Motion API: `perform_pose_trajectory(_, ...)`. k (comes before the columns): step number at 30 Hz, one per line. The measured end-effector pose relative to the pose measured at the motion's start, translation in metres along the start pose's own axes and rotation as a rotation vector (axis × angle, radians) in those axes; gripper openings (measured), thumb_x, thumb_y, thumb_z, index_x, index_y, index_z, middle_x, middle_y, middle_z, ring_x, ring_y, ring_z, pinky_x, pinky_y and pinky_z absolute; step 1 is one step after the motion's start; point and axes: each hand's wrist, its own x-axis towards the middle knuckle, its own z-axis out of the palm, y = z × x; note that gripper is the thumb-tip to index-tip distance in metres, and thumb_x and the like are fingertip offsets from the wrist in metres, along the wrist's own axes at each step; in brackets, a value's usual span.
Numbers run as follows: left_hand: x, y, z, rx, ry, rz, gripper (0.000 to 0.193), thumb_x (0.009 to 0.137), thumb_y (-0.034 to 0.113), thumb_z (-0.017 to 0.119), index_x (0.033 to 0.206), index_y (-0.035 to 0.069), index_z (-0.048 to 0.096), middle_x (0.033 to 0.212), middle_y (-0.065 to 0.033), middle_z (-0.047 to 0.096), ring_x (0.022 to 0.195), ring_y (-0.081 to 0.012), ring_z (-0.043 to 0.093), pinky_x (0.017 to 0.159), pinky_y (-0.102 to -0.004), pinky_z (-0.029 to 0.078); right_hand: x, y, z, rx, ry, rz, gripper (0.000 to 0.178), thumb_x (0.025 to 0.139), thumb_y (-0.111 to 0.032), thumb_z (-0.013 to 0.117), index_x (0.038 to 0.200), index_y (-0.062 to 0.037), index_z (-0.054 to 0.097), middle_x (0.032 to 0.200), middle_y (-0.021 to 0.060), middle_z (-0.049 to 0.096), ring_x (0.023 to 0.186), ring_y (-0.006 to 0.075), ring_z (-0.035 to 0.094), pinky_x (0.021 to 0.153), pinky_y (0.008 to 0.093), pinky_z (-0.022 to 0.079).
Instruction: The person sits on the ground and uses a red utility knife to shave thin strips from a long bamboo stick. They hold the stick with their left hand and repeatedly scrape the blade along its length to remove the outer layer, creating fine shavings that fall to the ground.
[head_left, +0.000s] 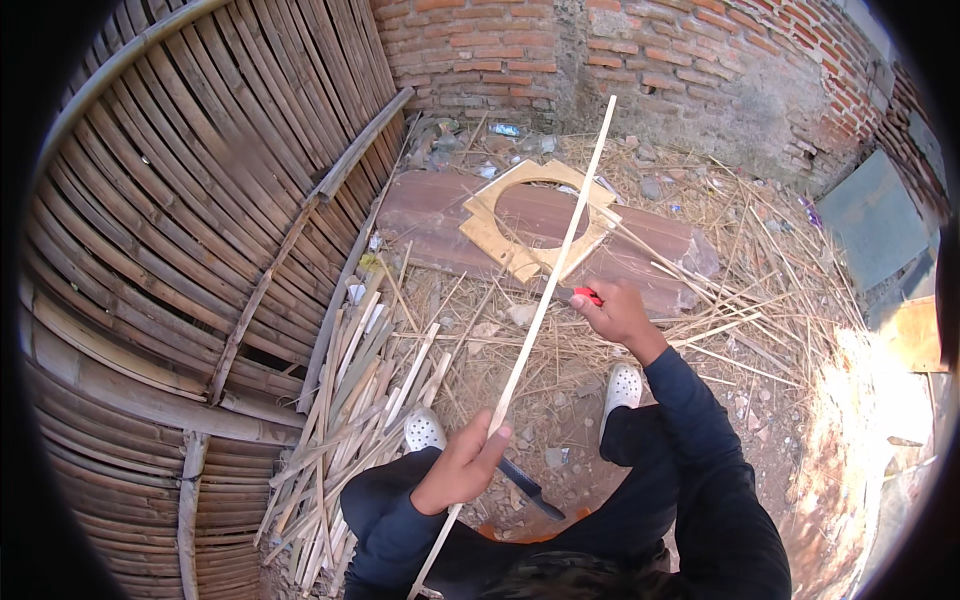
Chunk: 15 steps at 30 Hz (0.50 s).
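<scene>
A long pale strip of split bamboo (527,345) slants from near my body up toward the brick wall. My left hand (464,462) is closed around its lower part, above my left knee. In my right hand (617,318) is a small knife with a red handle (589,296), gripped in closed fingers. Its blade points left and meets the strip around mid-length; the exact contact is too small to make out. Beyond the knife, a yellowish board with a large round hole (484,222) lies on a brown corrugated sheet (425,205).
A pile of split bamboo strips (365,400) lies left of my feet, beside a slatted bamboo wall (200,200). Thin shavings and sticks (745,290) cover the ground at right. A brick wall (480,50) closes the far side. A grey panel (872,215) leans at right.
</scene>
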Motion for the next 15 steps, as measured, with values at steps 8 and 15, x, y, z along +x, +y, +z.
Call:
perform_pose_trajectory(8, -0.009, 0.012, 0.0, 0.2, -0.121, 0.058, 0.021, 0.101, 0.021, 0.049, 0.098, 0.001, 0.045, 0.067, -0.0153, 0.049, 0.061, -0.0301, 0.051, 0.058, -0.0384, 0.04, 0.016, 0.031, -0.012, -0.042, 0.276, 0.061, 0.054, 0.091, -0.056, 0.053, 0.073, -0.0055, 0.058, 0.058, 0.0166, 0.053, 0.056, 0.039, 0.054, 0.054, 0.0457, 0.04)
perform_pose_trajectory(15, -0.017, 0.005, -0.003, 0.287, -0.25, 0.118, 0.021, 0.099, 0.017, 0.05, 0.102, -0.001, 0.039, 0.062, -0.0207, 0.053, 0.057, -0.0424, 0.057, 0.051, -0.0447, 0.041, 0.016, 0.068, -0.032, -0.173, 0.333, 0.153, 0.053, 0.094, -0.055, 0.049, 0.077, -0.006, 0.058, 0.06, 0.0163, 0.053, 0.059, 0.0374, 0.055, 0.055, 0.045, 0.041)
